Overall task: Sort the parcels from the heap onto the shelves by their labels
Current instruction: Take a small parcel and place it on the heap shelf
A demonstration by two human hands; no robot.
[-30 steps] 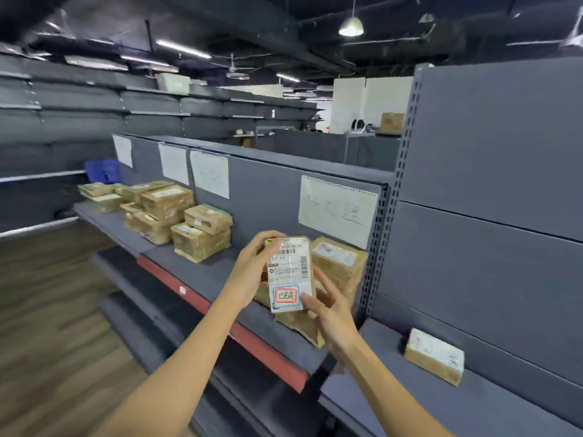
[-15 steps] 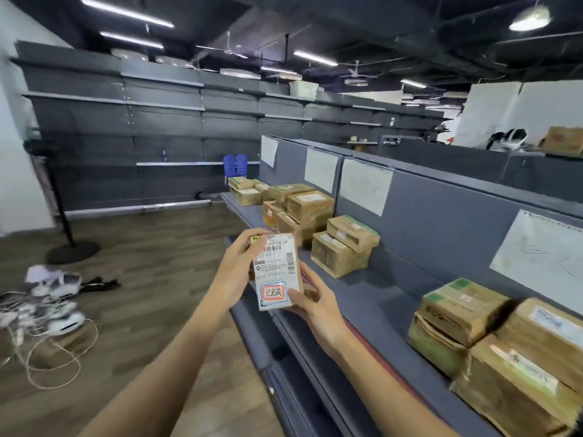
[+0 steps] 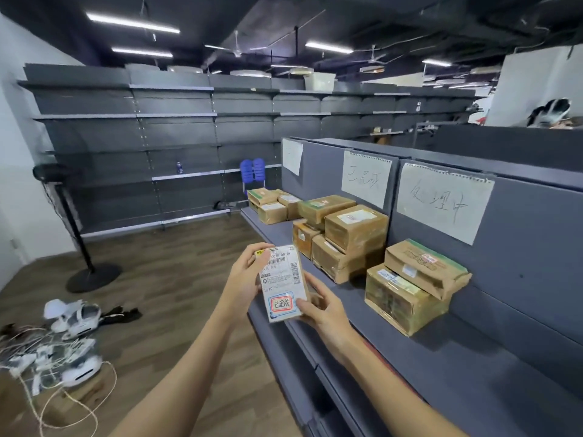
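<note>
Up front, parcel (image 3: 283,282) held upright above the shelf edge (image 3: 293,329), label side facing the camera, red-and-blue sticker near its lower end. Left hand (image 3: 249,279) gripping the upper left side, thumb curled over the top corner. Right hand (image 3: 321,305) cupping the lower right corner, fingers curled behind, thumb pressed on the front. Farther along the shelf, stacked cardboard boxes (image 3: 350,234) under handwritten paper signs (image 3: 366,178). Down left on the wooden floor, tangled cables (image 3: 53,351).

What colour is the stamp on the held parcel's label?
Red characters in a red box, ringed in blue, on the white label of the parcel; head view.
</note>
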